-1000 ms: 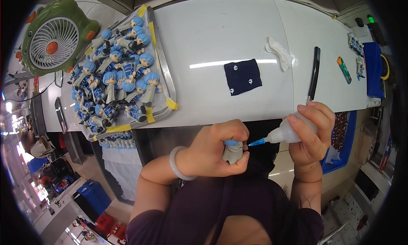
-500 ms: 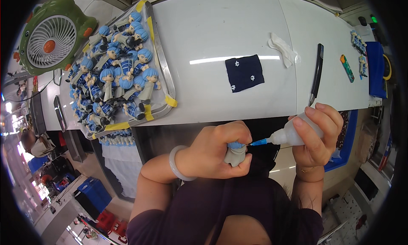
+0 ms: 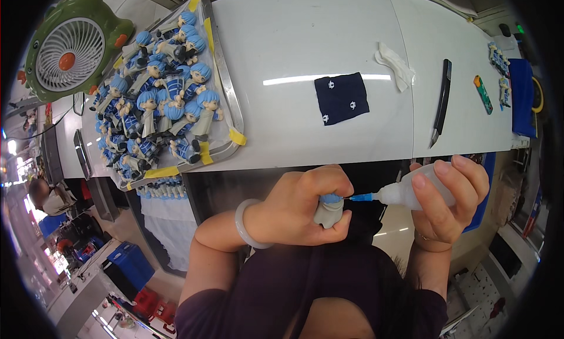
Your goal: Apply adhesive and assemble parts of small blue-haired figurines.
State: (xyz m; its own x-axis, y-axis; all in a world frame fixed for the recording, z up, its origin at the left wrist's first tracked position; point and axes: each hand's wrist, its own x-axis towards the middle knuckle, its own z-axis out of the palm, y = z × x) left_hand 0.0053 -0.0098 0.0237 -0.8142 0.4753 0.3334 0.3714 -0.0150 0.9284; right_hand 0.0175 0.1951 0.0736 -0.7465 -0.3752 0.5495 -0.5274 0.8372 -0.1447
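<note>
Closed around a small figurine (image 3: 329, 212) with blue hair and a grey cape, my left hand (image 3: 296, 207) is in front of the table's near edge. Most of the figurine is hidden by my fingers. My right hand (image 3: 447, 201) grips a translucent white squeeze bottle (image 3: 405, 194), tilted nearly level. Its blue needle tip (image 3: 361, 197) points left at the figurine's head, beside my left fingers. Whether the needle touches the figurine I cannot tell. To the left, many similar figurines (image 3: 150, 101) lie heaped in a metal tray (image 3: 230, 101) with yellow tape on its rim.
On the white table (image 3: 276, 116) lie a dark blue cloth (image 3: 342, 98), a crumpled white tissue (image 3: 395, 67), a black-handled blade tool (image 3: 442, 104) and a green-orange cutter (image 3: 483, 94). A green fan (image 3: 73, 51) stands at the far left, a blue bin (image 3: 521, 98) at the right.
My right hand and the bottle have shifted slightly right, drawing the needle tip a little away from the figurine. My left hand still holds the figurine, almost in place.
</note>
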